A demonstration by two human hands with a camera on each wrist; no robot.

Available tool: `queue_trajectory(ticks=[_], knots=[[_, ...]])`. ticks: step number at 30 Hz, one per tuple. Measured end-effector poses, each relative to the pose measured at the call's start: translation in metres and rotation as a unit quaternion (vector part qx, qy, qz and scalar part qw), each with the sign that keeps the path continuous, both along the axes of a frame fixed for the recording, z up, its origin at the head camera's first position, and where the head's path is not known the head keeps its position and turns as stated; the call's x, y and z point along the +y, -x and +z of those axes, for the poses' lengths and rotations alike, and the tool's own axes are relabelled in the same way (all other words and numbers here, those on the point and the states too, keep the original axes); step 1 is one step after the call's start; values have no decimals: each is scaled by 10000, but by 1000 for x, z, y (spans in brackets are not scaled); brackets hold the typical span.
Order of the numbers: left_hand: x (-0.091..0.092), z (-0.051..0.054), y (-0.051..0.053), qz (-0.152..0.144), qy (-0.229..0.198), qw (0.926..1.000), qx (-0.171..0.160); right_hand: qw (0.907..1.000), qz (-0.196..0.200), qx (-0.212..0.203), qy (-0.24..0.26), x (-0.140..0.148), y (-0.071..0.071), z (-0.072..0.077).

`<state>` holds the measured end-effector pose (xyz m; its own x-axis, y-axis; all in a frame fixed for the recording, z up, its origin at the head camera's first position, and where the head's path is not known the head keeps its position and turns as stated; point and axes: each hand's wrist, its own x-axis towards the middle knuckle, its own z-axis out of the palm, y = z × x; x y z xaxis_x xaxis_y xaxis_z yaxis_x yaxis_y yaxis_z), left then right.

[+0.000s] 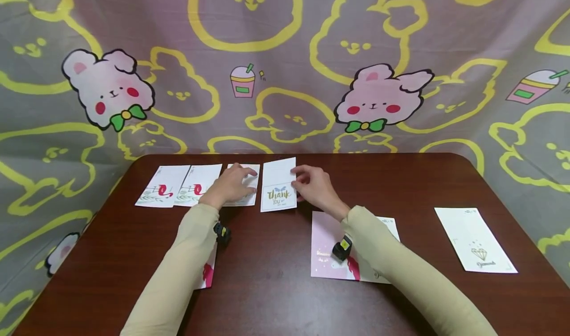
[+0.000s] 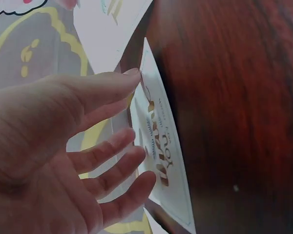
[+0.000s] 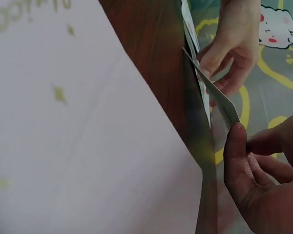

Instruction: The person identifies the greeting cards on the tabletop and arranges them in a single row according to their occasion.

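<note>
In the head view my right hand (image 1: 315, 186) pinches the right edge of a folded white "Thank You" card (image 1: 279, 197), whose upper flap tilts up. The right wrist view shows the thumb and a finger of that hand (image 3: 263, 175) on the card's edge (image 3: 222, 102). My left hand (image 1: 229, 183) hovers over or lightly touches another white card (image 1: 240, 202) just to the left and partly covers it. Seen from the left wrist, the fingers of this hand (image 2: 83, 141) are spread and loosely bent, with the thumb tip at the printed card (image 2: 161, 146).
Two flamingo cards (image 1: 153, 185) (image 1: 200, 177) lie at the back left. A pink card (image 1: 322, 237) lies under my right forearm beside a white part. A diamond card (image 1: 476, 239) is at the right. Another card (image 1: 207, 274) shows beside my left forearm. A patterned curtain (image 1: 285, 78) hangs behind the table.
</note>
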<state>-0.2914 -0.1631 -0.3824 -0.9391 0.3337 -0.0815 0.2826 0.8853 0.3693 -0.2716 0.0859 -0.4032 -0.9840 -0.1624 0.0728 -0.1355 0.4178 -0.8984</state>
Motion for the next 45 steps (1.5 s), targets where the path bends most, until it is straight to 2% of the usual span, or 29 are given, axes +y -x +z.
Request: queue_trajectory(ticks=[4, 9, 19, 26, 36, 38, 41, 45], knots=[[0, -2, -1, -24, 137, 9998, -105, 9997, 108, -187, -139, -2, 6, -4], [0, -5, -1, -124, 185, 9997, -74, 9990, 135, -308, -307, -2, 13, -7], [-2, -5, 0, -198, 294, 9994, -44, 9983, 73, -545, -166, -9, 23, -14], [-1, -5, 0, -285, 400, 9987, 125, 9980, 148, -557, -256, -11, 25, -10], [2, -3, 0, -380, 668, 9969, 160, 9952, 315, -820, -430, -14, 29, -6], [3, -1, 0, -437, 750, 9961, 184, 9945, 373, -744, -639, -15, 30, -5], [6, 0, 0, -440, 831, 9955, 153, 9892, 516, -471, -1287, -15, 32, -1], [9, 2, 0, -319, 870, 9957, 24, 9697, 690, 204, -2335, -16, 34, 2]])
